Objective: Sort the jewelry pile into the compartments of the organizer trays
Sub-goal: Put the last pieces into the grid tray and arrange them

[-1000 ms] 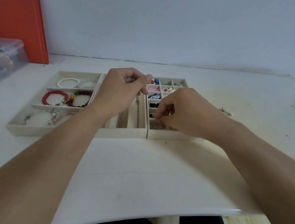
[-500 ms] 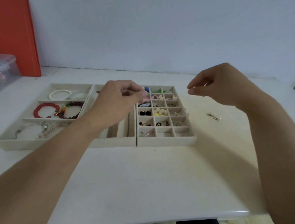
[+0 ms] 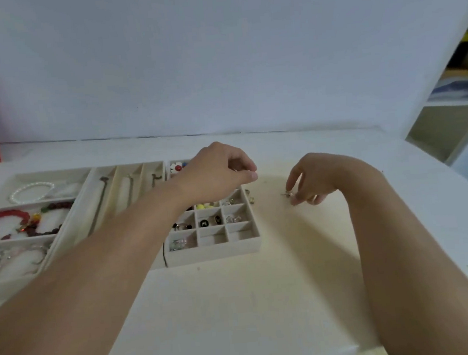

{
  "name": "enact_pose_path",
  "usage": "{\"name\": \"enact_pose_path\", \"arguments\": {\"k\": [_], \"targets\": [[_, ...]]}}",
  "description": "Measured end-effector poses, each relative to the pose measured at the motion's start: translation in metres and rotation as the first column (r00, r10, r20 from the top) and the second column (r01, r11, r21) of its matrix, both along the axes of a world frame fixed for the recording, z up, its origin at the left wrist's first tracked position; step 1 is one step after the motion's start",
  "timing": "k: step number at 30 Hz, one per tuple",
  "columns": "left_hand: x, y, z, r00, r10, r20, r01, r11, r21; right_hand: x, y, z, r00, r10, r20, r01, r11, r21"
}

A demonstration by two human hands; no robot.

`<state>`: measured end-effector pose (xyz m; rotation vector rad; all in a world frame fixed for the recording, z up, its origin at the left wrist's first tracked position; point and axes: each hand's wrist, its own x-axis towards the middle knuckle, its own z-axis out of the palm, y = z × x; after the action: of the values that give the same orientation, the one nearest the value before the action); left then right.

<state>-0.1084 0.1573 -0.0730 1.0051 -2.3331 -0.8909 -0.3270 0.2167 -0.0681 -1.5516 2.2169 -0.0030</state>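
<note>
White desk [image 3: 237, 303] carries everything I see. Near its middle sits the beige small-grid organizer tray [image 3: 216, 251], beads and studs in its cells. My left hand [image 3: 218, 173] hovers over it, fingers curled; contents unclear. Toward the right edge, my right hand [image 3: 319, 179] pinches a small silver earring [image 3: 286, 194] on the desk.

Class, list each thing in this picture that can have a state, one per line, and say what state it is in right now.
left hand: fingers curled, above the grid tray; any held item hidden.
right hand: fingertips pinching a small metal piece.
small metal piece: on the table, right of the trays.
grid tray: open; near-right cells empty.
bracelet tray: open, holds bracelets.
long-slot tray: open, holds chains.
</note>
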Motion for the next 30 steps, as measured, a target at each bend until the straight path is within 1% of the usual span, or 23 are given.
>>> {"name": "enact_pose_path", "arguments": {"k": [8, 11, 13, 16, 18, 19, 22, 25, 30], "targets": [[-0.002, -0.008, -0.013, 1.000, 0.000, 0.007, 0.000, 1.000, 0.010, 0.004, -0.004, -0.005, 0.999, -0.014, 0.049, 0.016, 0.999, -0.044], [0.006, -0.011, -0.013, 1.000, 0.015, -0.008, -0.015, 1.000, 0.019, 0.006, -0.003, -0.005, 0.994, -0.019, 0.112, 0.029, 0.996, -0.087], [0.011, -0.014, -0.013, 1.000, 0.024, -0.010, -0.024, 1.000, 0.004, 0.007, -0.003, -0.005, 0.983, -0.006, 0.181, 0.032, 0.990, -0.139], [0.017, -0.014, -0.012, 0.999, 0.033, -0.040, -0.032, 0.999, 0.013, 0.005, -0.003, -0.003, 0.959, 0.032, 0.280, 0.050, 0.959, -0.278], [0.018, -0.012, -0.011, 0.998, 0.032, -0.056, -0.030, 0.999, 0.036, 0.007, 0.000, 0.002, 0.924, 0.094, 0.372, 0.045, 0.936, -0.348], [0.018, -0.011, -0.010, 0.997, 0.038, -0.070, -0.035, 0.998, 0.051, 0.011, 0.001, 0.005, 0.890, 0.144, 0.433, 0.029, 0.929, -0.369], [0.018, -0.007, -0.006, 0.993, 0.037, -0.114, -0.026, 0.995, 0.096, 0.023, 0.005, 0.012, 0.756, 0.285, 0.589, -0.019, 0.909, -0.416], [0.021, -0.007, -0.002, 0.989, -0.002, -0.145, 0.021, 0.991, 0.133, 0.029, 0.006, 0.014, 0.675, 0.357, 0.646, -0.041, 0.892, -0.450], [0.027, -0.004, 0.008, 0.984, -0.080, -0.157, 0.104, 0.982, 0.155, 0.031, 0.006, 0.014, 0.626, 0.382, 0.680, -0.042, 0.887, -0.460]]}}
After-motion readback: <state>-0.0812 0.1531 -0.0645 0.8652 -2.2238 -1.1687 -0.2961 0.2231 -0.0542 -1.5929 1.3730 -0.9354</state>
